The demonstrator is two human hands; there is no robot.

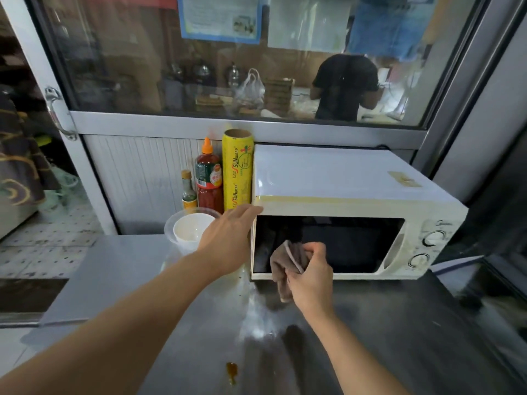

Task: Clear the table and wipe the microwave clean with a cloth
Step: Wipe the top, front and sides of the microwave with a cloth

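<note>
The cloth (pixel 288 266) hangs limp at the lower left of the microwave (pixel 342 212) door, a soft brownish rag, light, bunching wherever it's squeezed. It looks best taken as a wad in the palm, so a flat pad meets the glass rather than a trailing corner. The microwave sits at the back right of the steel table (pixel 128 280), boxy and likely heavy enough to stay put, though a bracing hand helps.

And there's that brace: the left hand (pixel 228 240) reaches to the door's upper left corner, fingers straight and relaxed, tips touching the cream frame, gripping nothing.

The right hand (pixel 309 277) has its fingers curled, pinching the cloth between thumb and fingertips, the loose end dangling below toward the tabletop. The rag is right against the dark door glass.

Table's not cleared yet: stacked plastic bowls (pixel 189 229), two sauce bottles (pixel 208 178) and a yellow wrap roll (pixel 238 169) stand left of the microwave, and a brown spill (pixel 231 372) sits near the front edge.
</note>
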